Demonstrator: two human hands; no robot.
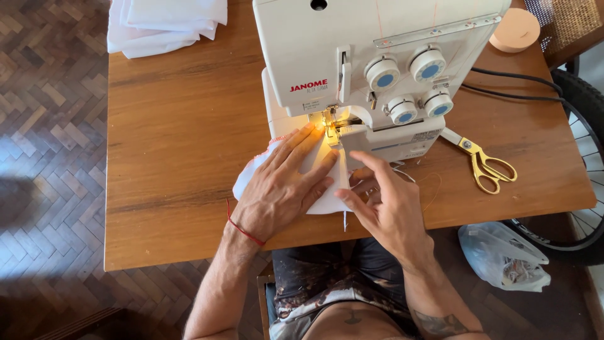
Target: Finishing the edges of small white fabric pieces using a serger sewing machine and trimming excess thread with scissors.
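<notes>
Seated person at a wooden worktop (182,126), seen from above. White overlock sewing machine (371,69) stands at the far middle of the worktop, four thread-tension dials with blue centres on its front, small lamp lit at the needle area. A piece of white fabric (327,200) lies on the worktop directly in front of the machine, its far edge running under the presser foot; a pink-stitched edge shows at its left side. Left hand (283,189) lies flat on the fabric, palm down, fingers spread and released, fingertips reaching up to the lit needle area; a thin red cord sits around that wrist. Right hand (384,204) rests just beside it on the right, fingers loosely bent, thumb and forefinger pinching the fabric's near right edge where it meets the machine bed. The two hands are close together, nearly touching over the cloth. Gold-handled scissors (484,165) lie on the worktop to the right of the machine, blades pointing toward it, well apart from the right hand. Folded white cloth (167,22) sits at the far left corner. A round tan spool of tape (514,29) is at the far right. Black cables trail off the right edge. Clear plastic bag (503,257) on the parquet floor, bicycle wheel (582,113) behind it.
</notes>
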